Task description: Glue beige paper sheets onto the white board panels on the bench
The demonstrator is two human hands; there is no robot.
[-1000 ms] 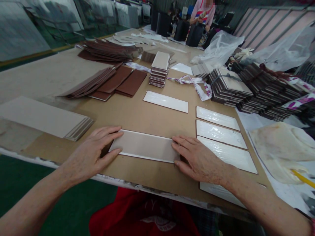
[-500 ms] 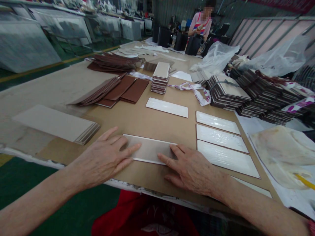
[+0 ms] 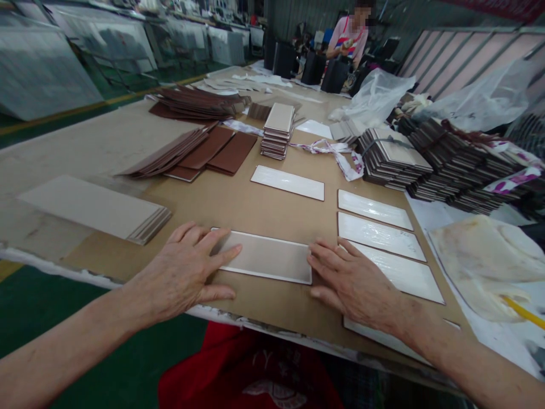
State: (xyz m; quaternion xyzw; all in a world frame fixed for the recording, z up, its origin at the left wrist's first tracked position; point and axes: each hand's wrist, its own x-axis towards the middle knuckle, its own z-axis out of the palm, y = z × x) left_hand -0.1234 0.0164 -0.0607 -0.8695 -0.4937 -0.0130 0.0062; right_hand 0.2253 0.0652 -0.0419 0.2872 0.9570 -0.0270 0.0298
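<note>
A grey rectangular panel with a pale border (image 3: 266,257) lies flat on the brown table covering in front of me. My left hand (image 3: 187,267) rests over its left end, fingers spread, with the index finger on the panel's surface. At the right end, my right hand (image 3: 349,278) touches the short edge with its fingertips, fingers stretched out and thumb apart. Neither hand grasps anything. Glossy white panels with dark edges, such as this white panel (image 3: 381,236), lie in a column to the right, partly covered by my right hand and forearm. Another glossy panel (image 3: 287,183) lies farther back.
A stack of grey boards (image 3: 89,207) lies at the left. Brown sheets (image 3: 230,153) fan out behind, beside a small stack of pale panels (image 3: 277,130). Tied bundles (image 3: 395,159) and a stained plastic bag (image 3: 481,261) stand at the right. A person (image 3: 347,37) works at the far end.
My right hand has slid right, from on top of the panel to its right end, uncovering that end. My left thumb has spread away from the panel toward me.
</note>
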